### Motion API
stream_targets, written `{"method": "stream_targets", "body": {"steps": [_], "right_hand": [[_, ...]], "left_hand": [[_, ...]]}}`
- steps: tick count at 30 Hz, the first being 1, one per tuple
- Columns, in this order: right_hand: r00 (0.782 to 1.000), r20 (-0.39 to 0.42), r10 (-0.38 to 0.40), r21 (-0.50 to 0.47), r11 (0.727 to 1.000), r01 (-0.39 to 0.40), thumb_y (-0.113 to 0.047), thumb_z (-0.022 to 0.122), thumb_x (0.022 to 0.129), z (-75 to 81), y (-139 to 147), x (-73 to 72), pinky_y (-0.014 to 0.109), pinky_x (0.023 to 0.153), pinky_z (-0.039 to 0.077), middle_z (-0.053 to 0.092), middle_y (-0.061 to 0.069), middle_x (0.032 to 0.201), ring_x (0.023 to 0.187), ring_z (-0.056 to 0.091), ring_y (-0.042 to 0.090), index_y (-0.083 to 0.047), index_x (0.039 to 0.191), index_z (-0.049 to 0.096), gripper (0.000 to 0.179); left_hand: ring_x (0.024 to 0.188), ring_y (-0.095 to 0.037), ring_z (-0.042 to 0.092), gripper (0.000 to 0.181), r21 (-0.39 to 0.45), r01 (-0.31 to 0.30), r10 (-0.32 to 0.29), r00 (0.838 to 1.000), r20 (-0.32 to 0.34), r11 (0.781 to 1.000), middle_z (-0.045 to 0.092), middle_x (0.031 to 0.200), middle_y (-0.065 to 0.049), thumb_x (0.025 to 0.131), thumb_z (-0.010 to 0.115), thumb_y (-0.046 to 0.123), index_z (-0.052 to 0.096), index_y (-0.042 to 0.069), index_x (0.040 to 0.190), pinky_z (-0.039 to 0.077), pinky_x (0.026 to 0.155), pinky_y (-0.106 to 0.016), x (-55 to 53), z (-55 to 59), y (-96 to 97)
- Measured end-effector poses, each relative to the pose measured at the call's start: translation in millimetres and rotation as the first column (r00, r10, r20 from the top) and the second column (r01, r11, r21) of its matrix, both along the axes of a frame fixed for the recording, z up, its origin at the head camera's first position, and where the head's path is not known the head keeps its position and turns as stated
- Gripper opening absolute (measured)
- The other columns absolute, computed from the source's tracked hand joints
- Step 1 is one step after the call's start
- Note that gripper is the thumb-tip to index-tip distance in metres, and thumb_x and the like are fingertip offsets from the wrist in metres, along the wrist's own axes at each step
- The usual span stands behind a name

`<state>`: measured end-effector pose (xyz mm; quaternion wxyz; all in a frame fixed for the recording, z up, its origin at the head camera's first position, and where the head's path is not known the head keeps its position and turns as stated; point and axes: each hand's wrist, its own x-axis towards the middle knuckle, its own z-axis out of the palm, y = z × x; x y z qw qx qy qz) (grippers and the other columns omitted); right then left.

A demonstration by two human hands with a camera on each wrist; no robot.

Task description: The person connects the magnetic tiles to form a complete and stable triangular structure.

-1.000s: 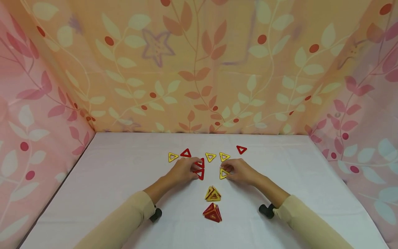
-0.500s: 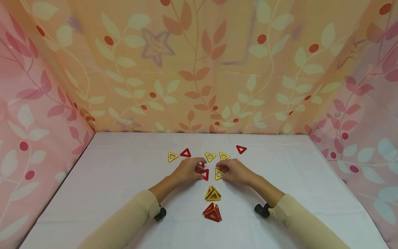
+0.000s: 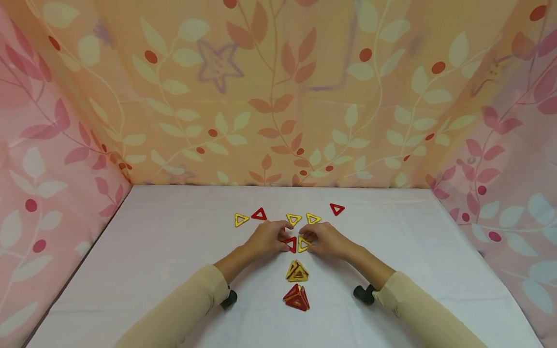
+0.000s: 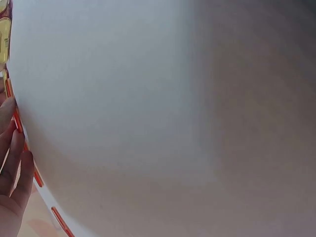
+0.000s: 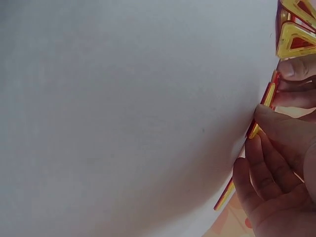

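My left hand (image 3: 269, 237) grips a red triangular magnetic tile (image 3: 294, 245) between thumb and fingers, low over the white table. Opposite it, my right hand (image 3: 328, 240) pinches a yellow triangular magnetic tile (image 3: 300, 244). The two tiles stand edge to edge with barely a gap; whether they touch I cannot tell. Thumb and fingertips on the yellow tile (image 5: 268, 96) show in the right wrist view. Another red tile lying behind the left hand is mostly hidden. Nearer the body sit a yellow pyramid of tiles (image 3: 297, 271) and a red pyramid (image 3: 297, 297).
Beyond the hands lie loose triangles: a yellow one (image 3: 241, 220) and a red one (image 3: 259, 214) at left, two yellow tiles (image 3: 313, 219) in the middle, and a red one (image 3: 337, 209) farther right. Patterned cloth (image 3: 278, 121) walls the table's (image 3: 174, 232) back and sides.
Both hands have moved inward, bringing the held red tile rightward and the yellow tile leftward until they nearly meet. The pyramids and the loose tiles beyond the hands stay put.
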<state>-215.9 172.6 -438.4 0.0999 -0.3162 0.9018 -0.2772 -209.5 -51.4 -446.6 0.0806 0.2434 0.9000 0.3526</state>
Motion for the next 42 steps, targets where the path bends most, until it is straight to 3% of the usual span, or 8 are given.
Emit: {"method": "stream_targets", "body": {"steps": [5,12,20,34,42], "right_hand": [[1.0,-0.006,0.007,-0.002,1.0,-0.007,-0.002,0.079,0.082,1.3,-1.9,0.6,0.034,0.086,0.055,0.069,0.004,0.103,0.091,0.062,0.014,-0.001,0.119,0.067,0.039],[1.0,-0.008,0.003,-0.004,1.0,-0.003,-0.002,0.079,0.082,0.7,-1.6,0.9,0.033,0.085,0.055,0.069,0.004,0.104,0.09,0.062,0.014,-0.001,0.119,0.067,0.039],[1.0,-0.003,-0.013,0.006,1.0,0.013,-0.001,0.079,0.082,0.0,-2.8,1.7,0.034,0.087,0.055,0.07,0.003,0.107,0.094,0.063,0.014,-0.003,0.119,0.067,0.04],[0.999,-0.045,0.014,-0.008,1.0,-0.015,0.004,0.074,0.084,2.0,-2.8,5.0,0.04,0.091,0.053,0.069,0.004,0.104,0.098,0.064,0.018,-0.006,0.131,0.059,0.05],[0.999,-0.041,0.032,-0.039,0.999,-0.034,0.001,0.074,0.085,2.0,-0.8,4.6,0.04,0.09,0.054,0.069,0.004,0.104,0.097,0.064,0.018,-0.006,0.134,0.056,0.052]], "left_hand": [[0.094,-0.013,0.069,0.05,-0.004,0.003,-0.003,1.0,-0.01,1.0,0.076,0.099,-0.001,0.08,0.084,0.01,0.064,0.007,0.126,0.05,0.096,-0.038,-0.1,0.2,2.3],[0.097,-0.014,0.07,0.049,-0.006,-0.002,0.002,1.0,-0.002,1.0,0.075,0.101,-0.002,0.081,0.082,0.008,0.064,0.007,0.127,0.052,0.094,-0.037,0.8,0.1,1.5],[0.099,-0.015,0.068,0.049,-0.012,-0.015,0.014,1.0,-0.023,1.0,0.076,0.099,-0.001,0.081,0.082,0.008,0.064,0.008,0.127,0.042,0.103,-0.044,0.7,-1.4,1.1],[0.094,-0.014,0.069,0.06,0.01,-0.027,0.027,0.999,-0.02,1.0,0.076,0.096,0.001,0.081,0.082,0.007,0.057,0.008,0.135,0.051,0.095,-0.039,2.5,0.7,2.7],[0.095,-0.015,0.069,0.06,0.013,-0.036,0.036,0.999,-0.001,0.999,0.076,0.096,0.002,0.081,0.082,0.007,0.058,0.009,0.136,0.049,0.098,-0.041,2.8,1.2,2.0]]}}
